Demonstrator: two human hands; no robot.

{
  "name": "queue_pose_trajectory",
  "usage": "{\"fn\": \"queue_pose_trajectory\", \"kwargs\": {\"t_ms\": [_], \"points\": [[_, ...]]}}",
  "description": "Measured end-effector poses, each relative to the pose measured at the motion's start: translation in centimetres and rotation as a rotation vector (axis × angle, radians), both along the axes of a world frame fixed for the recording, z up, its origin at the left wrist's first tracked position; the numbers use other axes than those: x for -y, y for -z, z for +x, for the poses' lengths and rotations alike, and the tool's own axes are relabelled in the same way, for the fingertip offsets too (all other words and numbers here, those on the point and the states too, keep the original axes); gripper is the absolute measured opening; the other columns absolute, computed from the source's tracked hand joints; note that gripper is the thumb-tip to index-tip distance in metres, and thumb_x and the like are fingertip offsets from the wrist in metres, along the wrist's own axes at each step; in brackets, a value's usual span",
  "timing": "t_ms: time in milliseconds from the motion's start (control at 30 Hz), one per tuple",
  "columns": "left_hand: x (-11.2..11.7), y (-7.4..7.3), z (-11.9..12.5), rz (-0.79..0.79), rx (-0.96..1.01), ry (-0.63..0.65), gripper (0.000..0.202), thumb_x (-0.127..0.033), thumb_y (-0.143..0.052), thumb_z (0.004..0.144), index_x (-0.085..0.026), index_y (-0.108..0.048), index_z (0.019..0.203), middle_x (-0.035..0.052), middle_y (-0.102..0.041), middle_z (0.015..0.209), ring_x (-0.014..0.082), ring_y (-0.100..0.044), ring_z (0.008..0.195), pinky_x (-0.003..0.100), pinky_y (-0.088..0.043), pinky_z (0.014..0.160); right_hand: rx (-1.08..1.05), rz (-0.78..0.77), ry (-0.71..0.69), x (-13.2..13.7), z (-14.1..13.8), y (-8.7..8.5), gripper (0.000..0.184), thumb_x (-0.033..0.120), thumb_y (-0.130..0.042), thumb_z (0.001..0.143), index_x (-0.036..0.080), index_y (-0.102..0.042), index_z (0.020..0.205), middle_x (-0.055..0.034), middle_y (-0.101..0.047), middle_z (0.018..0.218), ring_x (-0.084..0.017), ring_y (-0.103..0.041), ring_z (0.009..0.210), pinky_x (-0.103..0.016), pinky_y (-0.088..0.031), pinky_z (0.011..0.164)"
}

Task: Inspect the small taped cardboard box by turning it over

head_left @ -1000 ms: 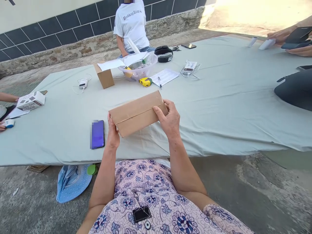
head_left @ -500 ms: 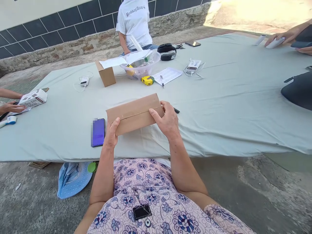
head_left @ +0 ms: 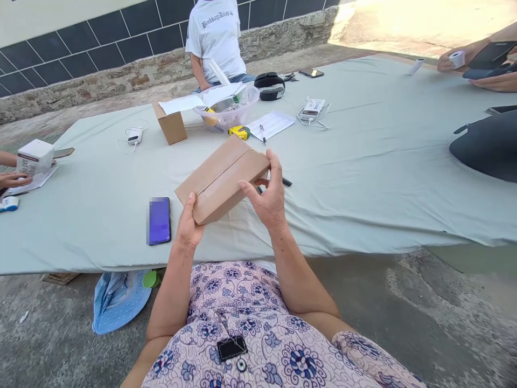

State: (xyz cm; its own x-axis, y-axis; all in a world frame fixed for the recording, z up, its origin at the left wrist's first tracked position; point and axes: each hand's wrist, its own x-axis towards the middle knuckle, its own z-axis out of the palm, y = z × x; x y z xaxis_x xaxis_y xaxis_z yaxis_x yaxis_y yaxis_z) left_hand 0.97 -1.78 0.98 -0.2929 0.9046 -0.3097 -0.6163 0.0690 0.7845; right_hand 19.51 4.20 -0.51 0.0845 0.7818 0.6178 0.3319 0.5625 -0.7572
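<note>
I hold a flat brown cardboard box (head_left: 220,178) above the near edge of a pale green cloth-covered table (head_left: 363,178). My left hand (head_left: 189,226) grips its near left corner, thumb on the front face. My right hand (head_left: 266,196) grips the right end, fingers curled over the edge. The box is tilted, its far right end raised. A black pen (head_left: 285,182) lies on the cloth just behind my right hand. A phone with a purple screen (head_left: 159,220) lies flat to the left of my left hand.
Farther back stand a small open cardboard box (head_left: 172,126), a clear plastic bowl (head_left: 228,110), a yellow tape measure (head_left: 238,131) and a printed sheet (head_left: 270,125). A person in a white shirt (head_left: 216,40) sits opposite. Other people's hands work at both sides. A blue hat (head_left: 119,299) lies on the ground.
I have turned the box: its right end rose and swung away from me, and my right hand shifted along that end. A person at the left stood a white box upright.
</note>
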Motion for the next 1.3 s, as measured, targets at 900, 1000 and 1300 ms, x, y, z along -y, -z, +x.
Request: {"fn": "queue_pose_trajectory", "kwargs": {"t_ms": [900,1000,1300], "points": [[-1.3,3.5,-4.2,0.073,0.112,0.098,0.040,-0.037,-0.078,0.090,-0.025,-0.071,0.128,0.0070,-0.076,0.131,0.0282,-0.068,0.129,0.043,-0.060,0.105,-0.097,0.136,-0.051,3.0,0.1,-3.6,0.023,0.048,-0.068,0.097,0.031,-0.072,0.112,-0.0062,-0.077,0.116,-0.029,-0.068,0.117,-0.052,-0.052,0.109],[-1.4,4.1,-4.7,0.149,0.122,0.077,0.037,-0.036,-0.080,0.089,-0.025,-0.073,0.123,0.0063,-0.074,0.138,0.0268,-0.058,0.143,0.041,-0.055,0.113,-0.095,0.156,-0.120,3.5,0.0,-4.1,0.018,0.044,-0.069,0.095,0.029,-0.071,0.105,-0.0060,-0.076,0.110,-0.028,-0.068,0.111,-0.050,-0.053,0.105],[-0.5,4.4,-6.7,0.324,-0.091,0.036,0.079,-0.033,-0.105,0.054,-0.037,-0.073,0.126,0.0001,-0.069,0.146,0.0285,-0.044,0.154,0.037,-0.051,0.113,-0.128,-0.159,-0.151,3.3,0.2,-3.4,0.040,0.063,-0.077,0.082,0.026,-0.061,0.089,-0.0029,-0.067,0.095,-0.023,-0.062,0.093,-0.043,-0.051,0.090]]}}
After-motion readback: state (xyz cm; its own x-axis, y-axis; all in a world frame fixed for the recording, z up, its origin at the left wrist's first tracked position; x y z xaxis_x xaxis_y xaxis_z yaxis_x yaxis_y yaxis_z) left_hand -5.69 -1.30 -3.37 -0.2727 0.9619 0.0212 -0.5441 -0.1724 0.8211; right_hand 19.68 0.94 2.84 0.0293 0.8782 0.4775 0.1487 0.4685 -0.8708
